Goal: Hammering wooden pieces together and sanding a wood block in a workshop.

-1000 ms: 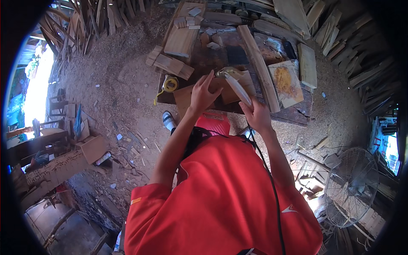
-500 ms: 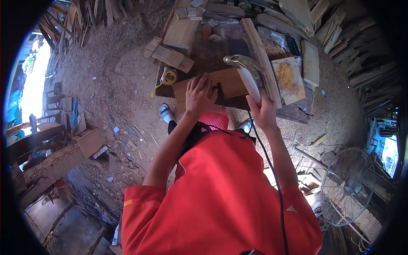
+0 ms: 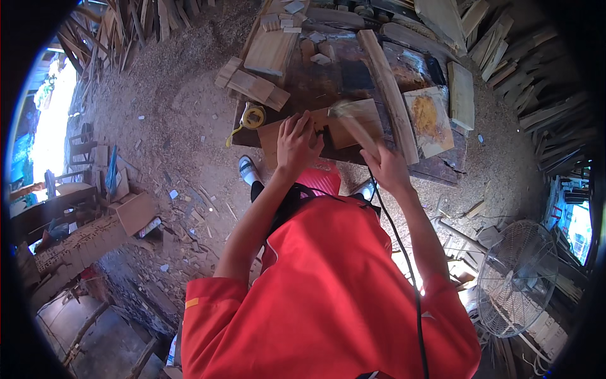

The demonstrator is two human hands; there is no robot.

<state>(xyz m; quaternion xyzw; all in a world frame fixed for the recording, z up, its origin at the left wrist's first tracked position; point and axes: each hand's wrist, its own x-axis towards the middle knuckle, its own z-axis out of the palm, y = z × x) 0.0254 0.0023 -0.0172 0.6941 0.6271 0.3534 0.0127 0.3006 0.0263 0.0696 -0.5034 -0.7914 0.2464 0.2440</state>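
Note:
My right hand (image 3: 388,170) is wrapped around the handle of a hammer (image 3: 362,131). Its blurred head is low over a brown wooden board (image 3: 355,120) at the bench's near edge. On the left part of that board lies my left hand (image 3: 298,144), its fingers stretched toward the far edge and its thumb apart. A small dark notch or gap shows in the wood beside the thumb; I cannot tell which. Whatever is beneath my left palm is hidden. A yellow tape measure (image 3: 253,117) rests just left of the board.
Wood blocks (image 3: 255,87) and a pale plank (image 3: 271,52) lie on the bench's left side. A long plank (image 3: 390,95) runs along its right half. A black cable (image 3: 404,252) hangs by my right arm. A caged fan (image 3: 517,278) stands at lower right; scraps litter the floor.
The hammer has swung down, its head dropping from raised to close over the board. My right hand has tipped with it. My left hand stays nearly in place on the board.

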